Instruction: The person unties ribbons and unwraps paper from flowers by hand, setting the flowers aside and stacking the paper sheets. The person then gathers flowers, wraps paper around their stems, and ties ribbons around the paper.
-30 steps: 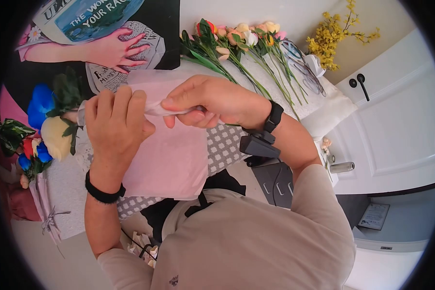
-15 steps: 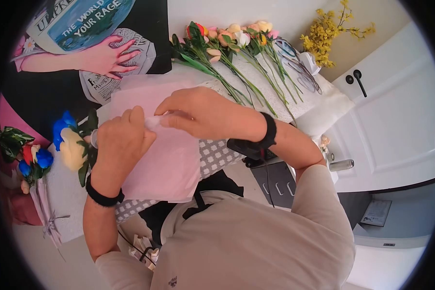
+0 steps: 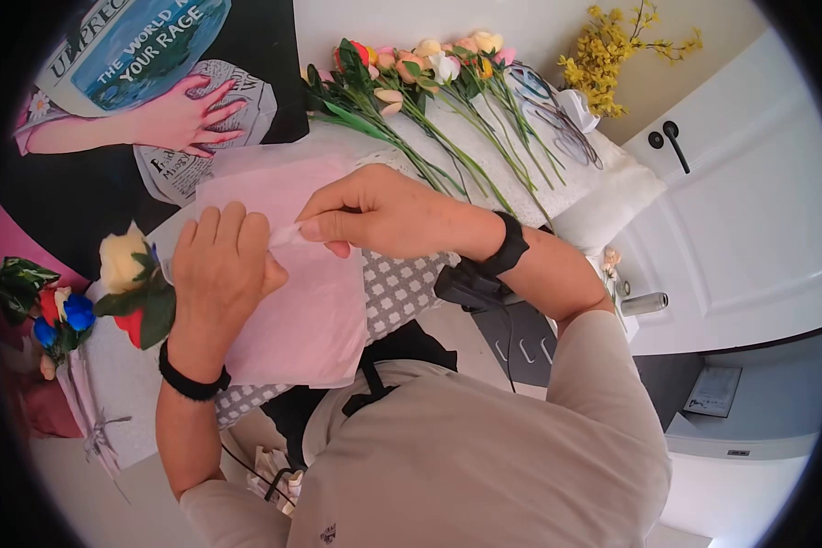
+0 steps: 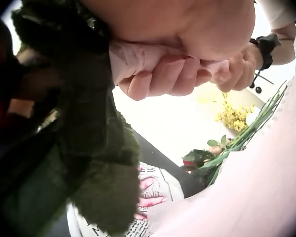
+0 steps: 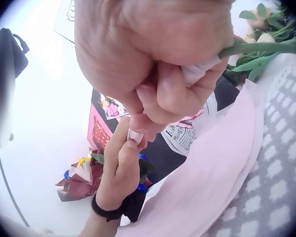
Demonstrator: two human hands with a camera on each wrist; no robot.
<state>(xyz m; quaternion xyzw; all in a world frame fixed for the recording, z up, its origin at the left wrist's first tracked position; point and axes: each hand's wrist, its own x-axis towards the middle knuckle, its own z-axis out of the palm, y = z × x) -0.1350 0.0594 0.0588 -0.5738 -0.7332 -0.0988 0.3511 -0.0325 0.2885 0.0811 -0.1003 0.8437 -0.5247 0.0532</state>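
Note:
In the head view my left hand [image 3: 219, 269] grips the paper-wrapped stems of a small bunch. Out of its left side stick a cream rose [image 3: 122, 260], dark leaves and part of a red flower [image 3: 130, 325]. My right hand [image 3: 393, 215] pinches the twisted pale paper [image 3: 286, 237] just right of the left hand. The left wrist view shows the left fingers curled round the pink-white wrap [image 4: 138, 58]. In the right wrist view a green stem [image 5: 261, 48] and white paper [image 5: 200, 71] emerge from the right hand. Beneath both hands lies pink paper [image 3: 301, 320].
Loose artificial flowers [image 3: 429, 78] lie at the back, with scissors [image 3: 571, 132] beside them and a yellow-flowered branch [image 3: 603, 64] behind. A wrapped bouquet [image 3: 82, 393] is at the left. A printed picture [image 3: 155, 55] lies at the back left, and a patterned cloth [image 3: 397, 292] under the pink paper.
The bunch has turned in my left hand: the blue flower has mostly gone from sight, the cream rose has moved up and a red flower shows. My right hand has shifted its hold along the twisted paper.

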